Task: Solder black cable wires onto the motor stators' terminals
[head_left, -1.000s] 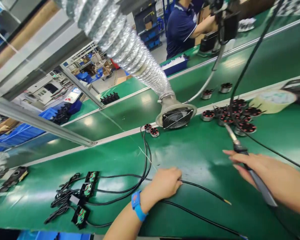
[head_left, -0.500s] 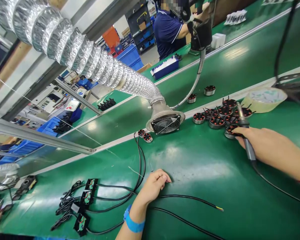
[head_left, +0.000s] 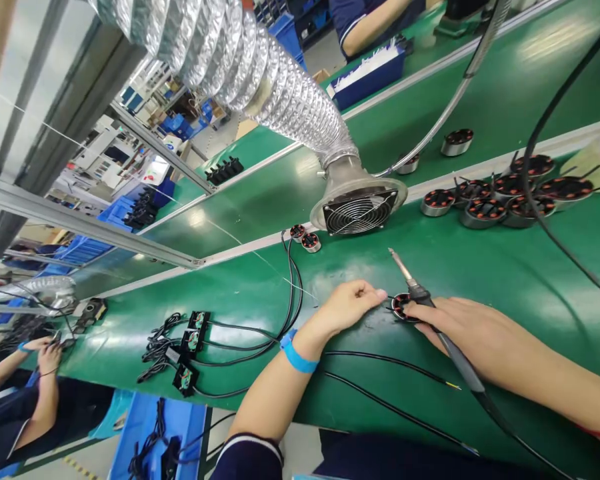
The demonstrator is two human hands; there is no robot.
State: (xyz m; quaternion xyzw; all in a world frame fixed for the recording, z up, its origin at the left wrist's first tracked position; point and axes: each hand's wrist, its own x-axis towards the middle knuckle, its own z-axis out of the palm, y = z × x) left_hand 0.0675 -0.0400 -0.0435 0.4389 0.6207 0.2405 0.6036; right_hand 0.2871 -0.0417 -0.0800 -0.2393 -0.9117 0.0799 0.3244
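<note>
My right hand (head_left: pixel 460 327) is closed around a soldering iron (head_left: pixel 457 357), whose bare tip points up and left. Its fingers also hold a small round motor part (head_left: pixel 401 305) with a metal rim, reddish coils and short black leads, low over the green bench. Just left of that part is my left hand (head_left: pixel 347 307), a blue band on its wrist. Its fingers are curled, with one fingertip close to the part's leads; whether it pinches a lead is hidden. Two black cables (head_left: pixel 390 360) with stripped ends lie below my hands.
More motor parts (head_left: pixel 485 212) stand grouped at the right. A fan-fronted fume hood (head_left: pixel 363 213) hangs from a foil duct (head_left: pixel 300 87). Cabled black housings (head_left: pixel 185 380) lie left on the bench (head_left: pixel 260 280). Co-workers' arms show at far left and top. A black cord (head_left: pixel 535 133) crosses the right side.
My right hand has moved left and nearer with the soldering iron, bringing one motor part away from the group. My left hand has moved up and right towards it. The view has shifted.
</note>
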